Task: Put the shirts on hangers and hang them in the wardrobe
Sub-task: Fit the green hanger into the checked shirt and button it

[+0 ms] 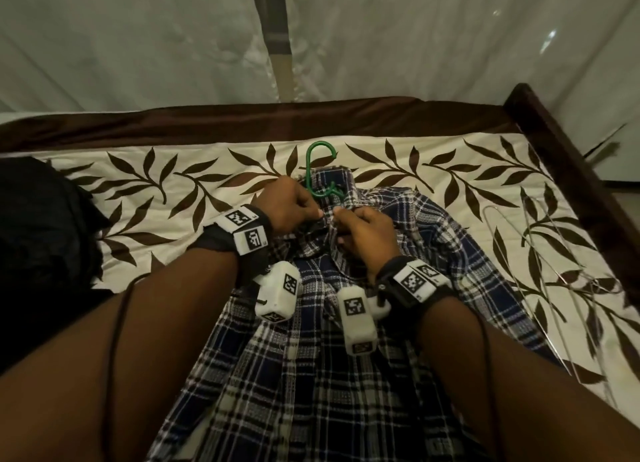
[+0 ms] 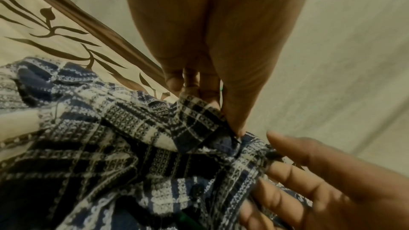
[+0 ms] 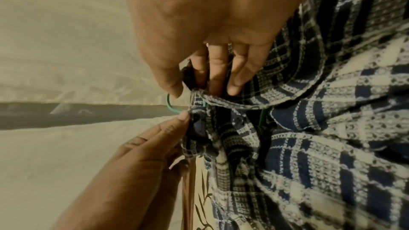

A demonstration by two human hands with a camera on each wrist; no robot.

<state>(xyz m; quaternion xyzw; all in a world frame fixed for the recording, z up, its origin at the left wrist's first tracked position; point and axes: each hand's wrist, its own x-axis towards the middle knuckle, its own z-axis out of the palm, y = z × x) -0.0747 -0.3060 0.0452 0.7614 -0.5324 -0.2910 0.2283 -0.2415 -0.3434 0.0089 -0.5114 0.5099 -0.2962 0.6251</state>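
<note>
plaid shirt (image 1: 346,323) lies spread on the bed (image 1: 173,170), the green hanger (image 1: 320,170) already inside it, hook poking out past the collar. left hand (image 1: 289,207) pinches the collar edge just below the hook; right hand (image 1: 363,234) pinches the facing edge beside it, fingertips nearly meeting. looks like the top button step: best to draw both edges flat over the hanger neck, line button to hole, and keep the hook centred. the button itself is hard to make out, the hanger's shoulders are buried under cloth, and no wardrobe is in view. clear hangers (image 1: 554,288) lie right of the shirt.
</note>
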